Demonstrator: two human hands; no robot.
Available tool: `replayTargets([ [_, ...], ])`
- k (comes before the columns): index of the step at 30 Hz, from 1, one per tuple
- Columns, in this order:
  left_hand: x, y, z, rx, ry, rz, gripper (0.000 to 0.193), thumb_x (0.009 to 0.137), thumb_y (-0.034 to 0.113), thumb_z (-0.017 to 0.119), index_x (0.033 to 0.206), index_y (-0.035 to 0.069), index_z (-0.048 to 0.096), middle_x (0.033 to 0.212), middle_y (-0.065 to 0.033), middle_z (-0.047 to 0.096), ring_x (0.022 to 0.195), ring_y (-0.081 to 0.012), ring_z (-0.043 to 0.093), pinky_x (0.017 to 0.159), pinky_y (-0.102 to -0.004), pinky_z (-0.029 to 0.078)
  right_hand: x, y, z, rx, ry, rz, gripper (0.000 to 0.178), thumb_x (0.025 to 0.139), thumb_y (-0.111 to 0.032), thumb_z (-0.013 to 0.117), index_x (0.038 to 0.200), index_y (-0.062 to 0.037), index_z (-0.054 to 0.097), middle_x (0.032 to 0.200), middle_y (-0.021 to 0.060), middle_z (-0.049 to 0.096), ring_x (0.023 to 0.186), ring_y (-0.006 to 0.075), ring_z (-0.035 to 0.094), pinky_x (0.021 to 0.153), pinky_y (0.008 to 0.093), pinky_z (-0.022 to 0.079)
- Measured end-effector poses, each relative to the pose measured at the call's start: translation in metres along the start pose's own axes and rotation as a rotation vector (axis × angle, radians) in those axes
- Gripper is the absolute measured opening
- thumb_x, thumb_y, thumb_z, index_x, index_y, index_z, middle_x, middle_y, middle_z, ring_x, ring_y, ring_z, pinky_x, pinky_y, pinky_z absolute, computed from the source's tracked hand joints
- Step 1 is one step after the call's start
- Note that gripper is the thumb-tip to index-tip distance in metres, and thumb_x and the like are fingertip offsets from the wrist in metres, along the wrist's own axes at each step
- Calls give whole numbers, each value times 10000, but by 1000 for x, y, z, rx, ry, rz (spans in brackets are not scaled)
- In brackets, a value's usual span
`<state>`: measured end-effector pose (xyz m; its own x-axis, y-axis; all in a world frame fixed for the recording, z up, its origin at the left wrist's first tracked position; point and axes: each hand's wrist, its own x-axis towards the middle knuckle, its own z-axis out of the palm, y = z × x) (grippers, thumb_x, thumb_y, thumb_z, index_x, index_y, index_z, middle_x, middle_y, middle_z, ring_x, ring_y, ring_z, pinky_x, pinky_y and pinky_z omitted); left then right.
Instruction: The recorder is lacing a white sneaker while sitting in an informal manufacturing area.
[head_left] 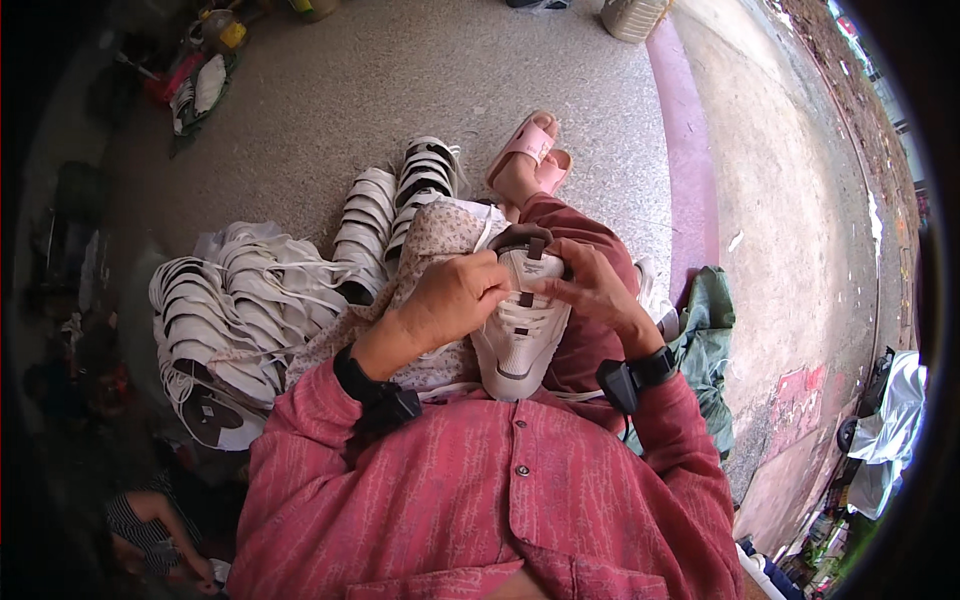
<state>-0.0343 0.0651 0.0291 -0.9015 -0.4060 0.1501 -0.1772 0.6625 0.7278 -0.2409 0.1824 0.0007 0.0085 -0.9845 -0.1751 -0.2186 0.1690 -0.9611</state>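
Your right hand [598,285] holds the shoe [522,338] mid-frame; your left hand [462,292] pinches at its edge, on what I cannot tell. You seem to be lacing; the next pull calls for even tension.

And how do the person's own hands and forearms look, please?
The left hand and right hand have no gloves. The sleeves are red with a paler pattern. Each wrist wears a black band with a dark, boxy device.
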Motion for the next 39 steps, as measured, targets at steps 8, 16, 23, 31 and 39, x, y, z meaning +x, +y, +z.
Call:
replayTargets([
  [8,6,2,6,90,-23,-62,69,801,68,669,811,13,628,798,-110,613,742,-286,643,660,-374,501,-3,9,9,495,94,62,176,917,-120,681,1068,-49,626,968,-44,632,887,39,565,781,218,469],
  [16,1,-15,26,-483,-12,-182,65,827,38,706,827,-7,659,779,-37,599,730,-88,571,647,-255,464,-1,18,6,555,53,66,232,905,-127,699,1105,-54,609,983,-40,640,884,41,571,786,218,473],
  [23,-5,-8,15,-449,8,-206,103,815,50,728,827,-11,646,790,-35,613,705,-87,575,616,-254,467,-8,8,-3,336,-59,-5,534,785,-84,797,1244,-11,535,1152,19,591,1070,118,528,969,287,418],
  [31,-7,-11,26,-182,84,-17,88,807,61,712,845,13,648,794,-77,607,671,-175,611,613,-289,478,-5,3,1,348,-45,47,542,774,-51,784,1251,-11,528,1128,6,590,1050,101,534,945,263,429],
  [39,-5,-1,20,-68,79,-63,86,784,89,701,827,46,639,796,-75,606,660,-241,619,593,-346,478,-6,5,3,385,-29,52,562,756,-19,782,1255,-7,525,1124,11,590,1046,98,530,937,261,431],
])
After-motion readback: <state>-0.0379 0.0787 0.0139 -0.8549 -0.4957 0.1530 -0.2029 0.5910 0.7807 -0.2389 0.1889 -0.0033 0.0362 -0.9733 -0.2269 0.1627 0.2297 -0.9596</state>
